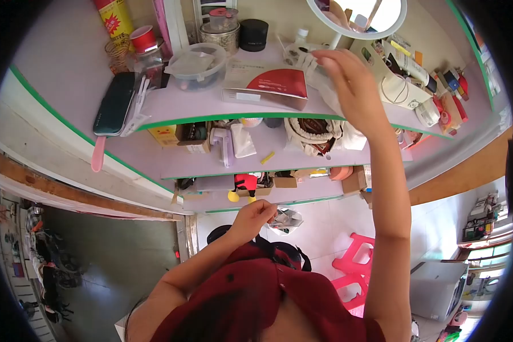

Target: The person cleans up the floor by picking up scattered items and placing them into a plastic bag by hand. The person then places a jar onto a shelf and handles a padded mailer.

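Note:
My right hand (pixel 353 85) is raised over the top shelf, its fingers stretched out to the left. Below the fingers lies a crumpled clear plastic bag (pixel 324 85), and a small dark item (pixel 303 49) is near the fingertips. To the left of that bag is a white and red box (pixel 265 82). My left hand (pixel 251 221) is held low in front of my body with thumb and fingers pinched together; whatever is between them is too small to make out. Just beyond it is a whitish bag with contents (pixel 286 221).
A round mirror (pixel 402 14) stands behind my right hand, beside a white organizer (pixel 390 80) of bottles. Farther left are a lidded plastic tub (pixel 196 71), a black cylinder (pixel 253 35) and a dark green case (pixel 115 105). Pink stools (pixel 353 262) stand on the floor.

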Available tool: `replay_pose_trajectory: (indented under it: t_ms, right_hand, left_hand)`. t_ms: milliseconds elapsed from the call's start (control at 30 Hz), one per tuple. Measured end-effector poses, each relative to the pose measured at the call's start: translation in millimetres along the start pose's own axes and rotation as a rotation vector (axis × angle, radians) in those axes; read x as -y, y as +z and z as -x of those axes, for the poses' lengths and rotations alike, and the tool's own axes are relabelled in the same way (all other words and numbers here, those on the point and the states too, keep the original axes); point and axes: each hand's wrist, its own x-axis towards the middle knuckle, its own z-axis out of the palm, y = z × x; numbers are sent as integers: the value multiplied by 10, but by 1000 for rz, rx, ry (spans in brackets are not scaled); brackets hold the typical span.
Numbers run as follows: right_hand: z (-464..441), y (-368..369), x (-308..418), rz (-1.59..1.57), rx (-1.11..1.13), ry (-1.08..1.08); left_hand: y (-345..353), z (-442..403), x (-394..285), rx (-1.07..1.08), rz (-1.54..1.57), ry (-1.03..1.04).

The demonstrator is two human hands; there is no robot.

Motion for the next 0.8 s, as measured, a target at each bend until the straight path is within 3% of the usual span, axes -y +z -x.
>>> replay_pose_trajectory:
  t_ms: [67,167,367,467,533,633,767,800]
  right_hand:
    - [-110,190,-195,161,119,-9]
    - [-96,244,-289,149,138,-7]
    - [51,69,199,71,255,45]
    - [41,163,189,154,276,-122]
    - [-18,192,85,187,402,-19]
    - [-23,179,137,-37,363,55]
    - [-93,135,41,228,262,-53]
    - [-151,101,250,205,336,60]
  left_hand:
    - [-44,12,1,7,2,4]
    - [-134,21,46,8,-24,20]
    - [-232,-35,102,-7,-30,29]
    - [-196,-96,69,58,-91,29]
    - [-121,-74,-113,49,-72,7]
    - [-112,-74,-176,33,-59,-6]
    - [-148,-46,41,23,-60,51]
    - [-156,-18,58,23,-78,48]
